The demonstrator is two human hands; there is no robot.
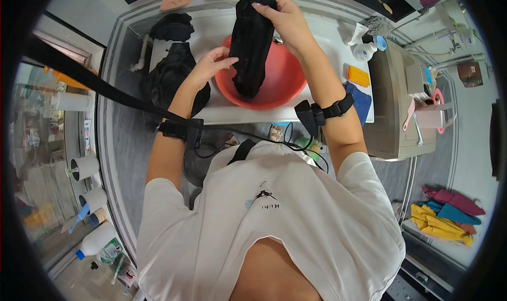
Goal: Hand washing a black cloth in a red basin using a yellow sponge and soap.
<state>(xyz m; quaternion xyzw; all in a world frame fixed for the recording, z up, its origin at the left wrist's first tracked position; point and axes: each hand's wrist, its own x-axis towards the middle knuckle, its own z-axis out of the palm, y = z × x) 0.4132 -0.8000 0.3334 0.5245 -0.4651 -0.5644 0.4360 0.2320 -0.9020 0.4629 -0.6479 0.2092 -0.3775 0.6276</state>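
A long, dark bundle of black cloth (250,47) hangs over the red plastic basin (288,82), its lower end inside the rim. Near its top end, my right hand (288,24) grips it, with the thumb pressed on the front and the fingers wrapped behind. At the cloth's left edge is my left hand (212,66). Its thumb lies over the edge and the other fingers curl beside it, their tips partly hidden. The cloth's folds make its exact kind unclear.
The basin stands on a white sink counter (211,116). More black clothing (177,71) lies to the left. On the right are an orange soap bar (358,76), a blue cloth (359,101), a white bottle (364,51) and a tube (357,34). A cable (248,129) runs between my forearms.
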